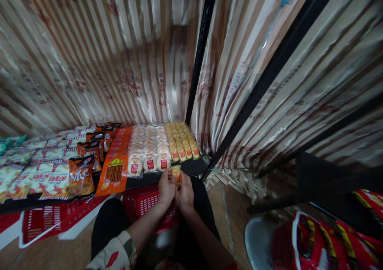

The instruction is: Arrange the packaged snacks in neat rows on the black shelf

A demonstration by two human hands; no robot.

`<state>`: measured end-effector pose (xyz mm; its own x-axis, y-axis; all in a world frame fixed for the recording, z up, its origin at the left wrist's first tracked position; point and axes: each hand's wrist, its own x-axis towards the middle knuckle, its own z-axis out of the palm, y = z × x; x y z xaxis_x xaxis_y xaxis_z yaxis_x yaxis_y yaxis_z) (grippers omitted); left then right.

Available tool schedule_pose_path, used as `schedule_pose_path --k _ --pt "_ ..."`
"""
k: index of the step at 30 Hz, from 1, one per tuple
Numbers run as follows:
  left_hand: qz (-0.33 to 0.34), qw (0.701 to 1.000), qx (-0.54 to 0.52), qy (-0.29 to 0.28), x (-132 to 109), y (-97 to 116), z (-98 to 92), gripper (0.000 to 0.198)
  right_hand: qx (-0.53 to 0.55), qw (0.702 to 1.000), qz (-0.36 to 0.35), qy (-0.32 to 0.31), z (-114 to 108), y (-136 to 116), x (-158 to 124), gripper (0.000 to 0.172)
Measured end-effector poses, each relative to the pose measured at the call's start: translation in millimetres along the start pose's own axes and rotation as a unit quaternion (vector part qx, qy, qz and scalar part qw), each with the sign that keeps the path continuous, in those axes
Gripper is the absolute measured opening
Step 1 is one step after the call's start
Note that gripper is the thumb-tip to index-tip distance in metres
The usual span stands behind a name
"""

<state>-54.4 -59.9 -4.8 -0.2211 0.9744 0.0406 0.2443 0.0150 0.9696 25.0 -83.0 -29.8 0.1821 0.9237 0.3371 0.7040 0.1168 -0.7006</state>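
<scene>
My left hand [166, 189] and my right hand [184, 193] meet at the front edge of a low black shelf [196, 166]. Together they pinch a small yellow snack packet [176, 174] with a red label, held upright. Just behind it lie rows of the same yellow packets [181, 140] at the shelf's right end. Beside those are rows of round white cakes in clear wrappers [149, 146] with red labels. My left sleeve is floral.
Further left on the shelf lie an orange packet [115, 162], dark orange snack bags [81, 175] and white-red bags [36, 174]. A red plastic basket [140, 201] sits under my hands. Striped foil sheeting backs the black frame. A red-yellow bag [323, 242] lies at lower right.
</scene>
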Motion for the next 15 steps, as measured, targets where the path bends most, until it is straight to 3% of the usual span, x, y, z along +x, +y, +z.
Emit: schedule_pose_path --k 9,15 --pt "0.012 0.999 0.034 -0.013 28.8 8.7 16.2 0.026 0.011 0.999 -0.015 0.040 13.7 15.0 37.3 0.047" --pt "0.059 0.996 0.059 0.004 29.8 4.3 24.1 0.032 0.028 0.999 0.005 0.043 25.8 27.9 53.4 0.048"
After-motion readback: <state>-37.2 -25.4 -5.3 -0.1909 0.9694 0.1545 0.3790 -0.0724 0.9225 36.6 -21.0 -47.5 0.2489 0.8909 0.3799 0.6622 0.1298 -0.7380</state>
